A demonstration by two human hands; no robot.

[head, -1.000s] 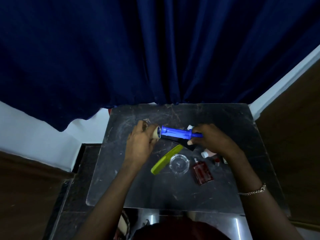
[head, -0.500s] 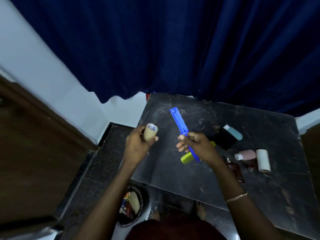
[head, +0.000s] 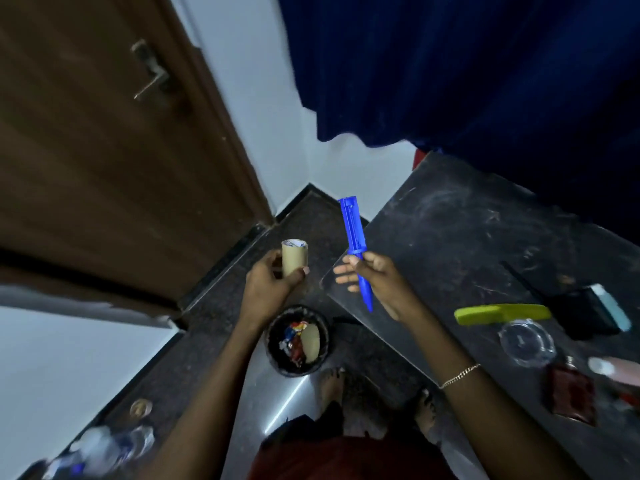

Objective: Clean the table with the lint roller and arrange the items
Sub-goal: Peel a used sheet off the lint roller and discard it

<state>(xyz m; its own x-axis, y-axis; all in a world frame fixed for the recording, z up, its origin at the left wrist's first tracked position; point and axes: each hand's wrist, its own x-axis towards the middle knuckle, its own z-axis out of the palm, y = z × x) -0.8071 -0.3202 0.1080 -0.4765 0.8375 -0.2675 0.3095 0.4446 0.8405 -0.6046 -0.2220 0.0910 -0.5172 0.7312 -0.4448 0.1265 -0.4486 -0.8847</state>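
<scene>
Because the left hand (head: 273, 282) grips the short tan cardboard tube core (head: 294, 258) round its lower half only, a slackened grip would drop it. The round black waste bin (head: 298, 370) stands on the floor at 6 o'clock from that hand, slightly offset. A release from this position may strike the rim and roll away. The right hand (head: 379, 282) holds the bare blue plastic lint roller handle (head: 355, 233) at mid-length, thumb and one finger closed on it, the other fingers partly straight. So light a hold could let the handle slip or swing. The handle is in the air near the left edge of the dark glossy tabletop (head: 450, 230), touching only the hand. With no adhesive roll fitted it cannot lift lint, and rubbing it on the surface would likely add scratches.

Materials, in order of distance:
- Core: matte paperboard, hollow cylinder.
- Handle: hard moulded plastic, with a ribbed spindle toward 12 o'clock and a slim tapered tip toward 6 o'clock.
- Bin: holds coloured wrappers and a second tan tube. Wall texture cannot be determined.
- Tabletop: rigid, reflective, heavily scuffed. At 4 o'clock from the right hand lie a flat dark-red glass bottle (head: 571, 393), a clear round glass ashtray (head: 526, 342) and a long lime-green plastic comb (head: 502, 313).
- Background: dark blue fabric curtain (head: 485, 64) in soft folds at 1 o'clock. Brown wooden door (head: 86, 168) with metal lever at 10 o'clock.
</scene>
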